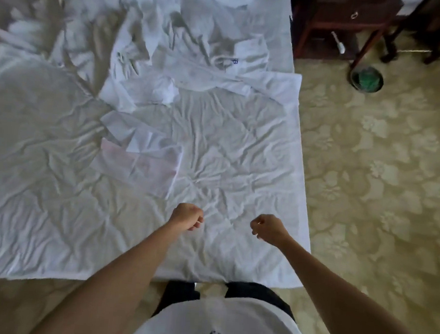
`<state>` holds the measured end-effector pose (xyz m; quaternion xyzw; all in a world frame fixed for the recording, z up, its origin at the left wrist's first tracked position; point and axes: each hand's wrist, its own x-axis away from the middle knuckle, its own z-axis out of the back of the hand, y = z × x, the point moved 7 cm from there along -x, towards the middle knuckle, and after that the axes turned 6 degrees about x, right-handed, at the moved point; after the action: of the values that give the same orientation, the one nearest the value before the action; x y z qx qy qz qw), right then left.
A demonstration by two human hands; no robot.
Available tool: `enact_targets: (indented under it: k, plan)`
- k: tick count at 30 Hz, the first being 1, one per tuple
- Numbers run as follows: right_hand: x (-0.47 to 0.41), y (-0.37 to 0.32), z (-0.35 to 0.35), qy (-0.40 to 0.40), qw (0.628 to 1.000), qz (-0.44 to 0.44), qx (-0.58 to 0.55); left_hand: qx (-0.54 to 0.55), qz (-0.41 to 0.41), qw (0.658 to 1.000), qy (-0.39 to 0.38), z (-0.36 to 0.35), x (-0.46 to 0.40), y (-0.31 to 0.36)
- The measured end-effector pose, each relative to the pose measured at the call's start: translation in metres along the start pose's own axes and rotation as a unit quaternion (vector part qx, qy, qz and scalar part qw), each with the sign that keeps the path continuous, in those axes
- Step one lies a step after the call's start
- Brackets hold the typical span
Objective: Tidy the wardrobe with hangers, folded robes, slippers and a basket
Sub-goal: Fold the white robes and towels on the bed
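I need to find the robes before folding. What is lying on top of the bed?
A wrinkled white sheet covers the bed, with crumpled white garments heaped at its far end and one flatter piece nearer. Whatever lies under them is hidden.

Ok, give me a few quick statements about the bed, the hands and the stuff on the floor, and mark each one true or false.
1. Both hands, the left hand and the right hand, are curled with nothing visibly in them. True.
2. The white garment lies neatly folded in a stack. False: it is spread out flat and wrinkled on the bed.
3. A round bin with a green liner stands on the floor beside the dark wooden table. True.
4. The floor is bare wood. False: a patterned carpet covers it.
5. More crumpled white linen lies farther up the bed. True.
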<state>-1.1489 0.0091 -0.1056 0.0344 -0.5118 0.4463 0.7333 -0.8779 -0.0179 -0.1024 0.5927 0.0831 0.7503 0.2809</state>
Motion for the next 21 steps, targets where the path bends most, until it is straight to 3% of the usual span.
enact_targets:
  k: [9,13,21]
  plan:
    - [-0.131,-0.141,0.079,0.002,0.995,0.097,0.014,0.024,-0.041,0.996,0.079,0.026,-0.082,0.121]
    - [-0.190,-0.191,0.102,0.007,0.994,0.110,0.023,-0.019,-0.056,0.993,0.103,0.054,-0.139,0.175]
    - [-0.324,-0.311,0.186,0.152,0.975,0.139,0.087,-0.189,-0.166,0.952,0.173,0.104,-0.273,0.326]
